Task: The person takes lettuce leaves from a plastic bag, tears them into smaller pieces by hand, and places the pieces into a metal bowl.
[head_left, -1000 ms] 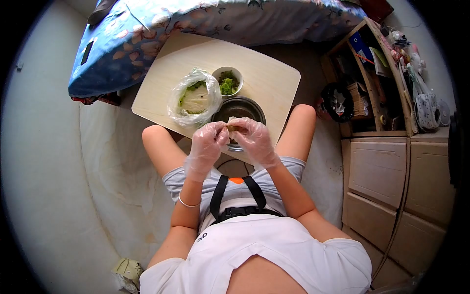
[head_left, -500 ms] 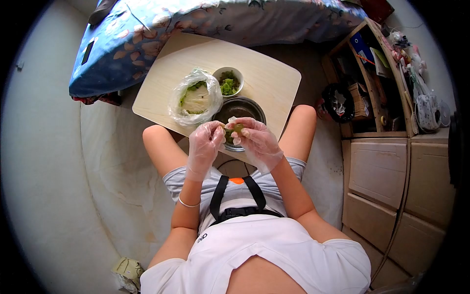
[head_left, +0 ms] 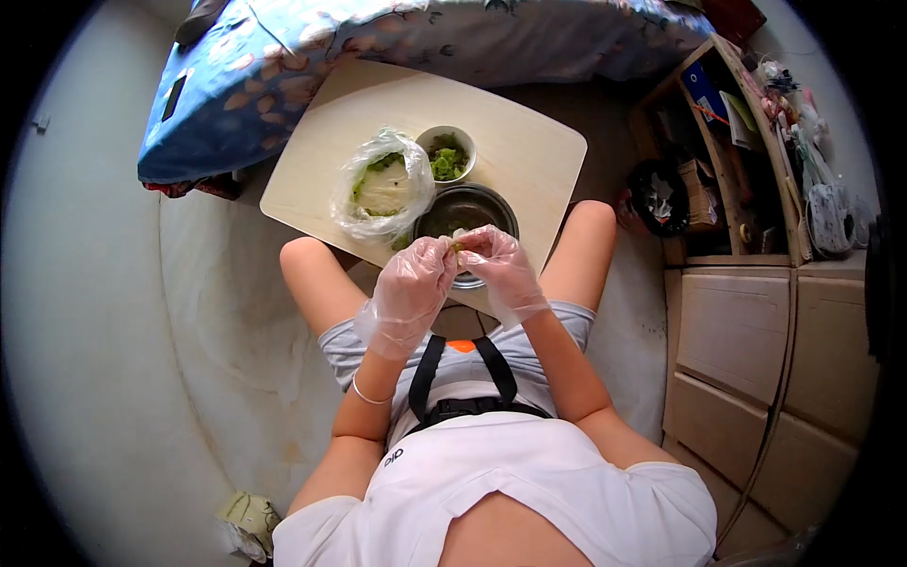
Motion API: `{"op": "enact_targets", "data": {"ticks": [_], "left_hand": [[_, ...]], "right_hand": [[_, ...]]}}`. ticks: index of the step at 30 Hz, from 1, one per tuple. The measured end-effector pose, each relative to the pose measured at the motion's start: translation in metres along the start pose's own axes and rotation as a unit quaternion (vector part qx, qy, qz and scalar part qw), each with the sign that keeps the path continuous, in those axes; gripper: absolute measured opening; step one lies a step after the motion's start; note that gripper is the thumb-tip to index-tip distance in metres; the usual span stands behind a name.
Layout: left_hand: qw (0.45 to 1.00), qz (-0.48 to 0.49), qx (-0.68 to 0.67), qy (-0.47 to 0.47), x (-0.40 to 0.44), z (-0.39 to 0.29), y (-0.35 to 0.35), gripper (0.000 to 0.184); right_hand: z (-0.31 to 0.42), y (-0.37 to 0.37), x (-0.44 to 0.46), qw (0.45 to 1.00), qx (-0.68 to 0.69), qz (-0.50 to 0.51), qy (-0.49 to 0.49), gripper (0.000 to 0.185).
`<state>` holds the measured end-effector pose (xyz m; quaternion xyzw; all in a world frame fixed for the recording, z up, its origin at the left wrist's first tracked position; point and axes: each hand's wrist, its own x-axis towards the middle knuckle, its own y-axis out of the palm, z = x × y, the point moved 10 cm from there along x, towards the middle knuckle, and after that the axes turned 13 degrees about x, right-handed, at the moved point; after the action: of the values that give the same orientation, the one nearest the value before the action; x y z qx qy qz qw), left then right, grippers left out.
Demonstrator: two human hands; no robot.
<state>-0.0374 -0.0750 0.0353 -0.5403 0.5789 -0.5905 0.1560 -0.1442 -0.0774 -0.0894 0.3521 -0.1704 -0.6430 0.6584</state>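
Observation:
My left hand point(head_left: 416, 282) and my right hand point(head_left: 502, 269), both in clear plastic gloves, meet over the near rim of a metal basin point(head_left: 513, 215). Their fingertips are pinched together on a small piece of leafy green point(head_left: 457, 247), mostly covered by the fingers. Dark contents show inside the basin. To its left stands an open clear plastic bag point(head_left: 422, 180) with leafy greens point(head_left: 361, 189) around its inside edge. Behind the basin is a white bowl point(head_left: 471, 151) of torn green leaves point(head_left: 447, 163).
All the containers stand on a low pale table point(head_left: 529, 142) between my knees and a bed with a blue floral cover point(head_left: 246, 90). At right are a black-lined bin point(head_left: 657, 198), a wooden shelf point(head_left: 718, 170) and drawers point(head_left: 732, 326).
My hands have come closer together, and the fingers of my right hand have closed in. The green piece shows less between them. The view has shifted slightly.

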Motion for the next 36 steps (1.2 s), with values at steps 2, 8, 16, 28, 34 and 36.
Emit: {"op": "enact_targets", "data": {"ticks": [2, 8, 16, 28, 34, 36], "left_hand": [[1.0, 0.019, 0.013, 0.011, 0.001, -0.003, 0.002, 0.011], [0.998, 0.024, 0.055, 0.025, -0.002, -0.003, 0.009, 0.01], [0.991, 0.022, 0.123, 0.036, -0.007, -0.008, 0.019, 0.014], [0.91, 0.112, -0.346, -0.201, -0.017, 0.042, 0.049, 0.014], [0.762, 0.165, -0.549, -0.303, -0.029, 0.042, 0.073, 0.017], [0.75, 0.164, -0.564, -0.305, -0.028, 0.041, 0.072, 0.017]], "right_hand": [[0.002, -0.003, 0.0, 0.999, -0.046, 0.003, -0.026, 0.023], [0.014, 0.007, -0.001, 0.989, -0.126, 0.038, -0.072, 0.022], [0.035, 0.021, -0.007, 0.949, -0.281, 0.015, -0.143, 0.02], [0.003, -0.004, 0.0, 1.0, 0.009, 0.006, -0.023, 0.018], [-0.008, 0.0, 0.001, 0.965, 0.256, 0.038, 0.029, 0.018], [-0.01, 0.001, 0.001, 0.952, 0.298, 0.047, 0.042, 0.018]]}}
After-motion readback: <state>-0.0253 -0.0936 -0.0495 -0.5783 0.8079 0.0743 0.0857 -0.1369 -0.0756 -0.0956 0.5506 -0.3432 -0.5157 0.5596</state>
